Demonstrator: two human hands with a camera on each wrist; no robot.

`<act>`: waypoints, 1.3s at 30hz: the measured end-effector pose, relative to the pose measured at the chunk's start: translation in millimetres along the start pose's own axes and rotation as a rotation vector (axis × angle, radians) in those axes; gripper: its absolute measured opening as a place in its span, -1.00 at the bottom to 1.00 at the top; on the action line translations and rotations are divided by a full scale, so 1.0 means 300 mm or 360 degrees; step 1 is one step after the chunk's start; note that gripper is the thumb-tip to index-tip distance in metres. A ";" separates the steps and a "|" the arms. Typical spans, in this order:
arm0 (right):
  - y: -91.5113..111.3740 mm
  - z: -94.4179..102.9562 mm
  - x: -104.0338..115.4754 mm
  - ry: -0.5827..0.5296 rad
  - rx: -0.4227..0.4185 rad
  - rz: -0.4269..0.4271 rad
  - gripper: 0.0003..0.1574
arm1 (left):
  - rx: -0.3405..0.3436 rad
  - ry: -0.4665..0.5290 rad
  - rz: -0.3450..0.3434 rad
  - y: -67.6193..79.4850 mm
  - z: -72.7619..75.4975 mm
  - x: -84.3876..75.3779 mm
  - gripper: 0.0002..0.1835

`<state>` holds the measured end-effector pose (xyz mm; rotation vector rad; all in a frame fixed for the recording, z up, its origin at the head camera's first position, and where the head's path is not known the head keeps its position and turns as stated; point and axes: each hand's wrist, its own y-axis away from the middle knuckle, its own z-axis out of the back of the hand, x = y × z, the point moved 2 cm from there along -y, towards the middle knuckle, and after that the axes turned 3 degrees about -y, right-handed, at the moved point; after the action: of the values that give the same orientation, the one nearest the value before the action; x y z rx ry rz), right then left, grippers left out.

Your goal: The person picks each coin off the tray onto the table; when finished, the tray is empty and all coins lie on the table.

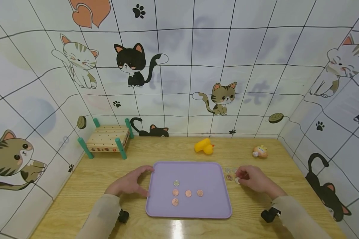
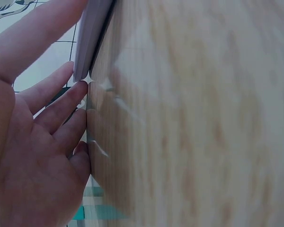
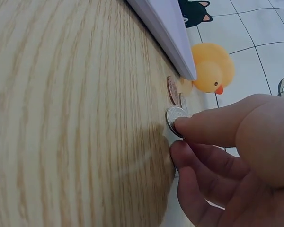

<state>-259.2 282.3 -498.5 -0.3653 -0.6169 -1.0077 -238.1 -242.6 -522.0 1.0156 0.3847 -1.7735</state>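
A lilac tray [image 1: 203, 176] lies on the wooden table with several coins on it: one silver coin [image 1: 176, 183] above a group of copper coins [image 1: 188, 193]. At the tray's left edge, my left hand [image 1: 133, 182] rests with its fingers extended and thumb spread, holding nothing. Right of the tray, my right hand [image 1: 254, 178] pinches a silver coin [image 3: 176, 118] between thumb and fingers; the coin is tilted, close to the tabletop. Beside that hand lie a copper coin [image 1: 229, 178] and two silver coins [image 1: 228, 170], one partly beside the fingertips.
A yellow rubber duck [image 1: 204, 146] sits behind the tray, and a small orange toy figure [image 1: 260, 151] is at the back right. A toy bed [image 1: 107, 137] with green posts stands at the back left. Cat-patterned walls [image 1: 179, 83] border the table [image 1: 158, 147].
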 end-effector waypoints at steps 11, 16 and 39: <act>0.008 -0.012 -0.010 0.0060 -0.0015 0.0038 -0.87 | 0.0008 0.0018 -0.0021 0.002 -0.010 0.012 0.02; 0.016 -0.013 -0.006 0.0048 0.0029 0.0002 -0.88 | 0.0003 0.0018 -0.0014 0.007 -0.011 0.000 0.01; -0.006 -0.023 -0.019 0.0091 -0.0096 -0.0150 -0.83 | -0.0019 0.0010 0.0049 0.001 -0.005 0.006 0.01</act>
<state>-261.0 281.4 -507.3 -0.3619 -0.5572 -1.1250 -237.5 -242.8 -524.3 1.0141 0.3815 -1.7389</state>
